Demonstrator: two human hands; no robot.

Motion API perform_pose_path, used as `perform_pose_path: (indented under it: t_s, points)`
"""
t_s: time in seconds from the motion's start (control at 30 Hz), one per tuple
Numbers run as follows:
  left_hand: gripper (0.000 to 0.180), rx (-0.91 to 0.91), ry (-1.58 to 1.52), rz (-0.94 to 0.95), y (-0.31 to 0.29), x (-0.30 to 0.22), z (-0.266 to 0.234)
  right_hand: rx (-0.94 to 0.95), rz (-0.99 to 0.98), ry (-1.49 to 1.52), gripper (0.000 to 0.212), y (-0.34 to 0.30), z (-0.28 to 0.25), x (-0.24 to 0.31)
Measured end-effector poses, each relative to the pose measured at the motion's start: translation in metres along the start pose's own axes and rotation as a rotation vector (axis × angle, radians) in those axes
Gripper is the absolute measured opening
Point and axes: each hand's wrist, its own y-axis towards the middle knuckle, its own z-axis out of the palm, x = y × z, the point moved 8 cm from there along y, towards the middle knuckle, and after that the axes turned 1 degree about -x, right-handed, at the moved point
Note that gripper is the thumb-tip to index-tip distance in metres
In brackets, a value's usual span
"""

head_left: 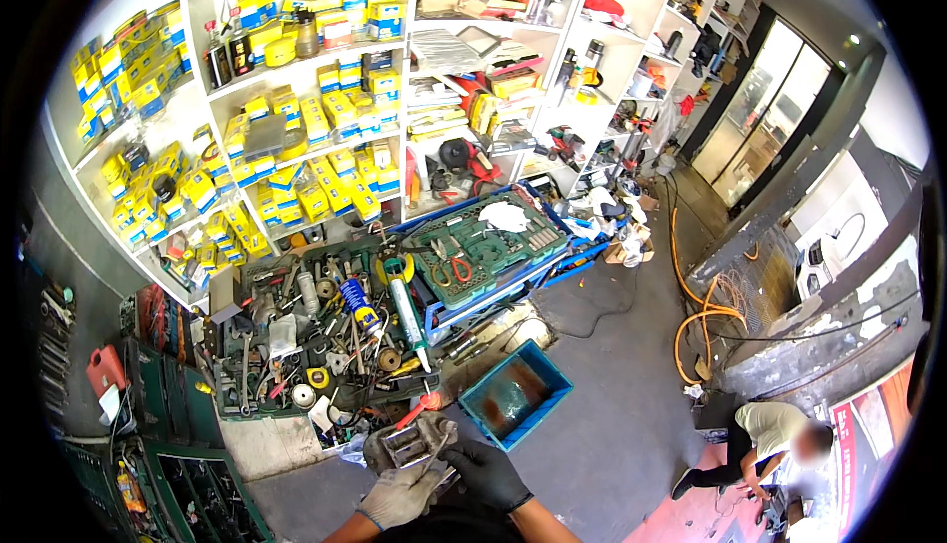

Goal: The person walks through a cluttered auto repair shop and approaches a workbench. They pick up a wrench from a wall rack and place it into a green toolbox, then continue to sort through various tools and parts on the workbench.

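Observation:
A chunky grey metal part (pixel 419 441) with a bright slot, vise-like in shape, lies at the lower middle, against both my hands. My left hand (pixel 402 496), in a light grey glove, is closed at its near side. From the right, my right hand (pixel 488 474), in a black glove, curls its fingers at the part's right end. The hands nearly meet, and a small shiny edge shows between them; what they grip is mostly hidden. Just beyond is a red handle-like piece (pixel 426 404).
Loose tools cover the bench, with a blue spray can (pixel 358 303) and a sealant tube (pixel 407 321). A green socket set case (pixel 483 252) lies behind. A blue bin (pixel 517 394) holds brownish liquid. Orange hose (pixel 695 321) crosses the floor; another person (pixel 774 433) crouches at right.

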Motion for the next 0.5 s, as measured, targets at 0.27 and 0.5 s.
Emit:
perform_pose_path:
  t_s: [0.27, 0.5]
  points:
    - [0.037, 0.144, 0.255, 0.048, 0.002, -0.011, -0.009, -0.107, 0.063, 0.166, 0.032, 0.0, -0.025, 0.005]
    - [0.025, 0.21, -0.366, -0.25, -0.011, -0.018, 0.026, -0.125, 0.034, 0.092, 0.029, 0.009, -0.013, -0.017]
